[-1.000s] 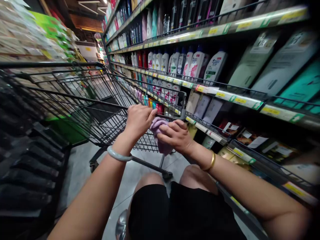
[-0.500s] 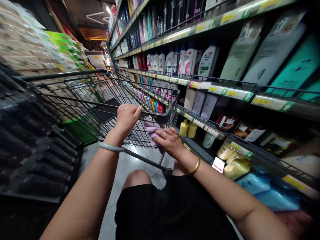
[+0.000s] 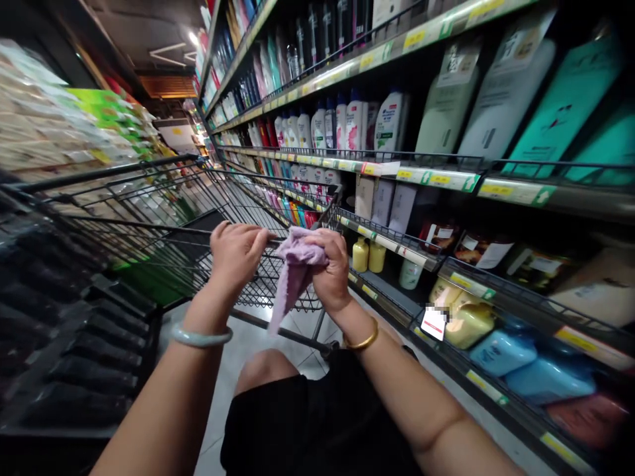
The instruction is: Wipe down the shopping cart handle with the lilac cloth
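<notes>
My left hand (image 3: pixel 237 254) is wrapped round the handlebar of a black wire shopping cart (image 3: pixel 99 174). A pale jade-like bangle circles that wrist. Just to the right, my right hand (image 3: pixel 331 268) grips a crumpled lilac cloth (image 3: pixel 296 264) at the right end of the handlebar. One corner of the cloth hangs down in front of the wire basket. Whether the right fingers also touch the bar is hidden by the cloth. A gold bangle is on the right wrist.
Shelves with shampoo bottles (image 3: pixel 391 122) run along the right side, with price-tag rails (image 3: pixel 439 178). Blue bottles (image 3: pixel 503 350) lie on the lowest shelf by a lit phone-like screen (image 3: pixel 433 325). Stacked packs (image 3: pixel 44 119) and a dark rack (image 3: pixel 74 370) border the left.
My right hand has lifted and turned, bringing the lilac cloth up over the bar's right end. The left hand stays on the handlebar. The view has shifted slightly right.
</notes>
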### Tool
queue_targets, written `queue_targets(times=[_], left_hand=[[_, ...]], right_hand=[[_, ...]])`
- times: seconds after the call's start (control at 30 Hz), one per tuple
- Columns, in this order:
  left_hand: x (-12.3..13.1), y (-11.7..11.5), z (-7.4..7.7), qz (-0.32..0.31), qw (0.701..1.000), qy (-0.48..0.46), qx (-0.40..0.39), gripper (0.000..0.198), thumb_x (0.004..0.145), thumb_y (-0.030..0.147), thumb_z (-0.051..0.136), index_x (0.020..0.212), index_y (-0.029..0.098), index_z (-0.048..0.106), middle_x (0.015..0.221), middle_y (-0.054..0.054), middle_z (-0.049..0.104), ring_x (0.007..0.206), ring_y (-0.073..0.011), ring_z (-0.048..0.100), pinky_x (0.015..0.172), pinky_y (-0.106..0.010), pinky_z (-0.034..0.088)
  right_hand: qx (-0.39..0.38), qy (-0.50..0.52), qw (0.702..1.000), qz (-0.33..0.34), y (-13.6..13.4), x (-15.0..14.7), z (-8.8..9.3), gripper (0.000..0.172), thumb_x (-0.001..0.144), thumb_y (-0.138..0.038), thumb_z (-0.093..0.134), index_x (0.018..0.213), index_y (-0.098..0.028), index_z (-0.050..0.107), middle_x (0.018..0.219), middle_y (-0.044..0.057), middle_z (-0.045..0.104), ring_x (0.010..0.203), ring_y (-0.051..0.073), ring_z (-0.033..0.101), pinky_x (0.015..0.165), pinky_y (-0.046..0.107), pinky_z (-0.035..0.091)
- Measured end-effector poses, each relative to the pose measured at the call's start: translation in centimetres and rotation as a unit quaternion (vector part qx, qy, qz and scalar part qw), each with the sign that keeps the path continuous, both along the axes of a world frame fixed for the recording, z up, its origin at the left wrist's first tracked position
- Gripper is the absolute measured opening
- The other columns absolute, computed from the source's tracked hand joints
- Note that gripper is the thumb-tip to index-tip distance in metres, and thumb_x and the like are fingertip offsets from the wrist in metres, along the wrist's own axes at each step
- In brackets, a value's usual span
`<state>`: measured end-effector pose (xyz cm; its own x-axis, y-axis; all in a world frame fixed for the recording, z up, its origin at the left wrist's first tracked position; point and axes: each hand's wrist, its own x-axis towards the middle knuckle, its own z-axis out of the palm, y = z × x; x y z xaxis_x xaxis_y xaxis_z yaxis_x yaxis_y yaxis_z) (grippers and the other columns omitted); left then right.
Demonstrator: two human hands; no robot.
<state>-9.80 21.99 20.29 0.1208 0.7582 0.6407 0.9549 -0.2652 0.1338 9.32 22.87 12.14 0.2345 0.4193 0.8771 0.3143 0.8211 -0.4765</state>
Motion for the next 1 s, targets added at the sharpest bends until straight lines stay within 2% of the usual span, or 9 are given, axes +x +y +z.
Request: queue_targets(times=[0.1, 0.2, 0.3, 0.47, 0.63, 0.7, 0.87, 0.93, 1.0], left_hand=[[3.5, -1.1, -0.6, -0.054, 0.998, 0.002, -0.013, 0.045, 0.109, 0.044, 0.039, 0.106, 0.029, 0.081, 0.111, -0.003, 0.081, 0.109, -0.0236, 0.07, 0.12, -0.05, 0.027], [6.5, -1.5, -1.4, -0.035, 0.999, 0.03, 0.007, 0.047, 0.11, 0.045, 0.037, 0.11, 0.025, 0.079, 0.109, -0.006, 0.081, 0.106, -0.0262, 0.069, 0.109, -0.047, 0.037], [8.1, -1.3, -2.0, 0.019, 0.997, 0.053, 0.047, 0.048, 0.109, 0.049, 0.038, 0.099, 0.023, 0.077, 0.094, -0.008, 0.078, 0.095, -0.0284, 0.066, 0.092, -0.045, 0.038], [8.2, -0.5, -2.6, 0.049, 0.993, 0.065, 0.082, 0.044, 0.105, 0.045, 0.046, 0.069, 0.023, 0.058, 0.074, -0.007, 0.068, 0.077, -0.0256, 0.056, 0.077, -0.043, 0.031], [7.8, -0.3, -2.6, 0.044, 0.992, 0.025, 0.111, 0.045, 0.101, 0.044, 0.049, 0.061, 0.024, 0.046, 0.061, -0.004, 0.058, 0.065, -0.0211, 0.045, 0.071, -0.041, 0.027], [7.7, -0.5, -2.7, 0.042, 0.992, 0.016, 0.118, 0.045, 0.098, 0.041, 0.051, 0.059, 0.024, 0.04, 0.058, -0.002, 0.052, 0.063, -0.0199, 0.041, 0.07, -0.04, 0.026], [7.5, -0.9, -3.1, 0.052, 0.987, 0.004, 0.154, 0.047, 0.098, 0.038, 0.051, 0.057, 0.025, 0.034, 0.055, -0.001, 0.045, 0.062, -0.0193, 0.036, 0.071, -0.041, 0.027], [7.5, -1.1, -3.3, 0.053, 0.985, 0.002, 0.163, 0.049, 0.099, 0.039, 0.051, 0.057, 0.024, 0.031, 0.054, 0.0, 0.042, 0.061, -0.0189, 0.034, 0.07, -0.041, 0.026], [7.3, -1.5, -3.4, 0.049, 0.985, -0.001, 0.168, 0.05, 0.1, 0.039, 0.05, 0.056, 0.024, 0.029, 0.053, 0.0, 0.038, 0.061, -0.0185, 0.033, 0.069, -0.041, 0.026]], right_hand=[[-0.098, 0.191, 0.976, 0.041, 2.3, -1.2, -2.8, 0.016, 0.094, -0.021, 0.057, 0.105, -0.023, 0.067, 0.112, 0.008, 0.069, 0.111, 0.022, 0.066, 0.105, 0.042, 0.054], [-0.208, 0.292, 0.927, 0.11, 3.4, -1.5, -5.9, 0.016, 0.086, -0.023, 0.06, 0.102, -0.021, 0.061, 0.098, 0.005, 0.069, 0.09, 0.019, 0.067, 0.089, 0.038, 0.059], [-0.229, 0.297, 0.916, 0.141, 2.1, -1.5, -5.9, 0.02, 0.088, -0.021, 0.054, 0.108, -0.023, 0.057, 0.096, 0.004, 0.07, 0.085, 0.019, 0.069, 0.082, 0.037, 0.061], [-0.116, 0.168, 0.976, 0.073, 0.7, -1.3, -3.8, 0.023, 0.091, -0.021, 0.06, 0.113, -0.024, 0.064, 0.126, 0.013, 0.066, 0.124, 0.025, 0.064, 0.111, 0.044, 0.053], [-0.266, 0.194, 0.944, 0.024, 5.4, 0.1, -9.3, 0.026, 0.089, -0.017, 0.042, 0.108, -0.021, 0.059, 0.099, 0.009, 0.067, 0.092, 0.023, 0.066, 0.09, 0.041, 0.058], [-0.294, 0.214, 0.931, 0.018, 6.1, 0.2, -10.3, 0.032, 0.087, -0.017, 0.039, 0.114, -0.02, 0.055, 0.1, 0.01, 0.067, 0.09, 0.023, 0.065, 0.087, 0.041, 0.057], [-0.197, 0.193, 0.958, 0.073, 2.0, -1.8, -6.8, 0.043, 0.09, -0.019, 0.052, 0.132, -0.023, 0.049, 0.135, 0.015, 0.062, 0.123, 0.023, 0.063, 0.11, 0.044, 0.052], [-0.154, 0.169, 0.972, 0.061, 1.2, -2.5, -6.2, 0.038, 0.089, -0.021, 0.061, 0.126, -0.023, 0.052, 0.135, 0.016, 0.061, 0.13, 0.026, 0.059, 0.115, 0.047, 0.049], [-0.178, 0.201, 0.962, 0.044, 2.0, -2.2, -7.1, 0.031, 0.087, -0.021, 0.061, 0.117, -0.023, 0.054, 0.124, 0.014, 0.065, 0.12, 0.025, 0.063, 0.11, 0.047, 0.052]])
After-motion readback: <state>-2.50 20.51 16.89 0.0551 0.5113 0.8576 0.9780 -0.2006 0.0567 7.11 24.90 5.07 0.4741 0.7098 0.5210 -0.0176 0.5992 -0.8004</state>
